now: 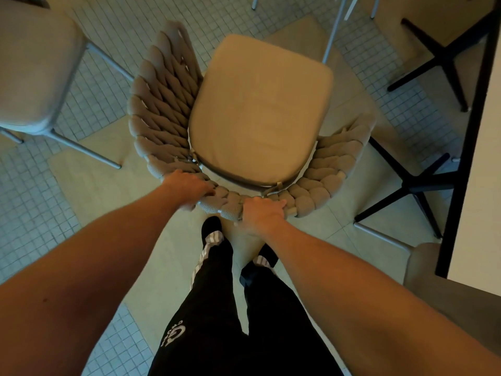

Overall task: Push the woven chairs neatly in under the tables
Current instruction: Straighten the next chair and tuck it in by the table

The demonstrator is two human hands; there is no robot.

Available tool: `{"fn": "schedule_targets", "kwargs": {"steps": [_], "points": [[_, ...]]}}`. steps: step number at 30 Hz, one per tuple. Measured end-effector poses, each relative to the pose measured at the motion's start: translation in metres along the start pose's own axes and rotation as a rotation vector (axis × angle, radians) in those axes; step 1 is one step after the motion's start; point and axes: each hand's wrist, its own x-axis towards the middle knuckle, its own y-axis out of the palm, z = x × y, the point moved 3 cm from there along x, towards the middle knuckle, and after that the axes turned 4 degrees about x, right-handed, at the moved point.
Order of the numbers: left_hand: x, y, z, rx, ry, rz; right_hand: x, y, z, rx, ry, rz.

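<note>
There is a single view, a wide-angle camera worn on the person's head, looking steeply down and a little forward. It sits almost directly above the woven chair (252, 126), close enough that the chair's seat fills the middle of the frame. Nearer the camera than the chair, both forearms run in from the bottom corners, with the person's legs straight below the lens. Right of the chair, a table edge (471, 147) cuts the frame side; left of the chair, a second chair (35, 69) is cropped. The wide lens bends the tiled floor (32, 202) outward towards the borders.
</note>
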Motion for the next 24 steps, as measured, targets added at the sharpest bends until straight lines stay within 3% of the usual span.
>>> {"fn": "schedule_targets", "kwargs": {"steps": [7, 12, 17, 24], "points": [[0.028, -0.013, -0.052, -0.117, -0.001, 0.217, -0.006, -0.013, -0.052, -0.281, -0.272, 0.027], [0.044, -0.03, -0.105, -0.295, 0.05, 0.147, -0.003, -0.033, -0.098, -0.545, -0.231, 0.085], [0.05, -0.045, -0.146, -0.435, -0.033, 0.008, 0.001, -0.061, -0.137, -0.687, -0.158, 0.072], [0.049, -0.047, -0.15, -0.488, -0.013, -0.13, 0.0, -0.074, -0.148, -0.806, -0.168, 0.051]]}}
